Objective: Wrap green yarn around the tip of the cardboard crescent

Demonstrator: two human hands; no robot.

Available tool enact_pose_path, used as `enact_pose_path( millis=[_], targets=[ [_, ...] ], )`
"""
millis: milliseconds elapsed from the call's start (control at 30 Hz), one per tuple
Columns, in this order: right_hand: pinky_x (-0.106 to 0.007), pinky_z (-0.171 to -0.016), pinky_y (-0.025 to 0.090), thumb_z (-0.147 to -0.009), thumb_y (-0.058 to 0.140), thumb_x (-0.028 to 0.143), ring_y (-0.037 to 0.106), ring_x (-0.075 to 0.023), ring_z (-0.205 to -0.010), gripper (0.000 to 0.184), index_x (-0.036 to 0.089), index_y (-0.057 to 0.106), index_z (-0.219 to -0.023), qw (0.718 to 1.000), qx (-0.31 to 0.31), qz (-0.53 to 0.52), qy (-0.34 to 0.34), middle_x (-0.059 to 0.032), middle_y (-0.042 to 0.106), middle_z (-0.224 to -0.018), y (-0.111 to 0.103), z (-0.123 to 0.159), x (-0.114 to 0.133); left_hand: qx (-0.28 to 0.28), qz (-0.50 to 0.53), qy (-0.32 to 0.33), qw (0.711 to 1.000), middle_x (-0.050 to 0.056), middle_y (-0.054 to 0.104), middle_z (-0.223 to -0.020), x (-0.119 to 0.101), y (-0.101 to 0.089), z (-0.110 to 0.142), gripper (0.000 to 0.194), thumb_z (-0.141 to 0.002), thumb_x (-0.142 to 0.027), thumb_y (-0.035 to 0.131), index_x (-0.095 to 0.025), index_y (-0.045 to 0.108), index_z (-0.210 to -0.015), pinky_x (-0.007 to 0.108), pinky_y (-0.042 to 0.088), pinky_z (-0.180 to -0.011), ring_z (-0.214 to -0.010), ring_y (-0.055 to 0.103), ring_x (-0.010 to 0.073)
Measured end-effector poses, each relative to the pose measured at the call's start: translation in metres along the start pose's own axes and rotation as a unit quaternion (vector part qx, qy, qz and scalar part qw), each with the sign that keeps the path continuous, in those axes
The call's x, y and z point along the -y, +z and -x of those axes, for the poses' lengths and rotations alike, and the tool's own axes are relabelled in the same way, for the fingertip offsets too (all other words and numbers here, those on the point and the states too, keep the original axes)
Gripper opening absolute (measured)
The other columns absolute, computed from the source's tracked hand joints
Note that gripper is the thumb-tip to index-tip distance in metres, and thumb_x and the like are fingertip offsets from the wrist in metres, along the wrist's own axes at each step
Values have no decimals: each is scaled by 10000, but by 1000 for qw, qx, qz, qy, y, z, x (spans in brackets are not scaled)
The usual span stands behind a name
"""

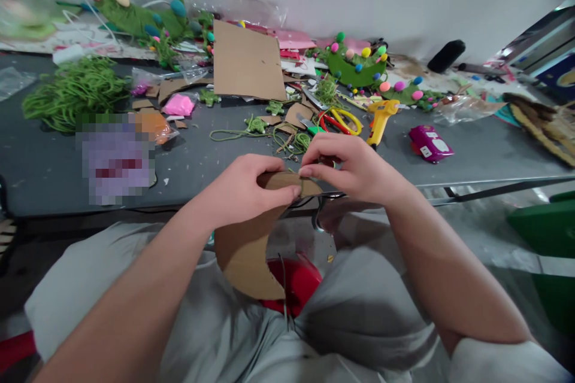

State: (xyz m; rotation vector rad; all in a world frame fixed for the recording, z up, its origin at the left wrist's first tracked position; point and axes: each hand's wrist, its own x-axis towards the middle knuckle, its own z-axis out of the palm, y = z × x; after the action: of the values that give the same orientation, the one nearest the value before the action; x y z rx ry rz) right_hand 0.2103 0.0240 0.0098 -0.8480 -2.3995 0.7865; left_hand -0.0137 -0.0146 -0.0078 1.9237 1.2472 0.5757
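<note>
A brown cardboard crescent (245, 254) hangs over my lap, its upper end at the table's front edge. My left hand (251, 188) is closed around its upper part, thumb on the near face and fingers behind. At the crescent's top end, my right hand (344, 167) pinches with thumb and forefinger. A thin green strand of yarn shows by those fingertips, partly hidden by them. Just beyond the hands lie a loop of green yarn (302, 142) and scissors with red and yellow handles (344, 122). A yellow glue gun (381, 119) stands beyond my right hand.
A heap of green yarn (78, 93) covers the table's left part. A cardboard sheet (249, 63) leans at the back. Green crescents with coloured balls (354, 66) lie against the wall. A purple packet (431, 143) sits right, a pink packet (178, 105) left.
</note>
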Motion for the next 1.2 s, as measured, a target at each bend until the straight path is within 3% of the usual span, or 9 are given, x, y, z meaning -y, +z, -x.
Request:
enact_pose_path(
  millis=[133, 333, 567, 733, 833, 967, 1067, 1200],
  targets=[
    [-236, -605, 382, -883, 698, 385, 487, -104, -668, 245, 148, 654, -841, 993, -3, -106, 50, 1, 593, -753, -2, -2, -5, 13, 81, 7, 997, -60, 398, -594, -3, -2, 0, 360, -818, -418, 691, -174, 497, -638, 225, 262, -482, -549, 361, 78],
    [-219, -557, 346, -912, 654, 416, 423, -87, -626, 278, 150, 619, -836, 985, -15, -164, 53, 19, 521, -700, 2, -6, -10, -32, 144, -10, 989, -40, 513, -601, -6, -5, 1, 304, -800, -422, 721, -171, 595, -684, 213, 324, -493, -562, 442, 93],
    [-232, -648, 427, -945, 584, 291, 548, -118, -718, 173, 139, 667, -937, 989, 10, -139, 40, -24, 651, -809, 14, -3, -13, -172, 116, -17, 978, -22, 517, -617, 0, -5, -3, 275, -809, -433, 691, -190, 625, -698, 243, 359, -532, -590, 452, 120],
    [-235, -670, 435, -941, 576, 244, 597, -124, -724, 180, 145, 723, -972, 999, 18, -22, 23, -39, 726, -869, 19, 0, -5, -227, -37, -56, 972, -20, 479, -596, 10, -3, -7, 284, -800, -440, 671, -193, 603, -677, 264, 302, -526, -585, 421, 131],
    [-258, -726, 435, -935, 575, 217, 618, -146, -767, 156, 152, 717, -943, 998, 11, 62, -17, -49, 723, -868, 19, 1, -3, -191, -103, -78, 973, -19, 470, -578, 13, 0, -8, 313, -788, -458, 669, -200, 557, -651, 274, 262, -510, -574, 407, 137],
    [-286, -748, 424, -950, 555, 217, 598, -177, -826, 142, 155, 680, -929, 992, 14, 113, -44, -69, 686, -877, 14, 1, -2, -80, -93, -55, 991, -35, 423, -577, 11, 4, -7, 361, -811, -466, 643, -201, 476, -631, 268, 242, -495, -571, 366, 124],
    [-275, -730, 417, -946, 597, 262, 569, -161, -807, 141, 153, 664, -886, 996, 16, 75, -50, -57, 658, -865, 8, 1, -3, 3, -46, -22, 999, -47, 409, -601, 6, 4, -6, 324, -825, -441, 643, -198, 505, -660, 258, 239, -490, -575, 364, 109],
    [-241, -649, 398, -908, 675, 316, 520, -112, -705, 181, 148, 656, -842, 999, -3, -38, -5, -13, 618, -790, 1, 1, -5, 36, 23, 7, 999, -59, 372, -595, 1, -1, -4, 356, -823, -435, 672, -184, 492, -646, 242, 241, -480, -553, 346, 87]
  ],
)
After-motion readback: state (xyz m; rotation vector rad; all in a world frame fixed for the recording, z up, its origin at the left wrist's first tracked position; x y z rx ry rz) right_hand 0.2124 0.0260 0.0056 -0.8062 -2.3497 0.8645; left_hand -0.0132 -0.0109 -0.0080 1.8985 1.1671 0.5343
